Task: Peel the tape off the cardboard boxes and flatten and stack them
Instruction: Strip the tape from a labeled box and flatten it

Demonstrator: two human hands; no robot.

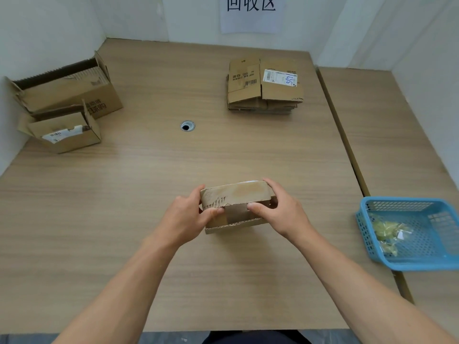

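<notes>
- Two hands hold one small box (238,194) over the counter (149,244), near the middle of its near edge, taped face tilted toward the person.
- Left hand (188,216) and right hand (283,212) each wrap one end, fingers (253,207) curled round it and thumbs on the tape (214,201), probably feeling for a loose edge.
- A flattened stack (263,90) lies toward the far right corner.
- At the right edge, a blue basket (419,264) holds tape scraps (387,232), within easy reach.
- Two open boxes (74,93) wait by the far left edge.

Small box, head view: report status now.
Left hand and right hand both gripping small box. Tape on it, not yet flattened. Flat stack far side, path clear.
</notes>
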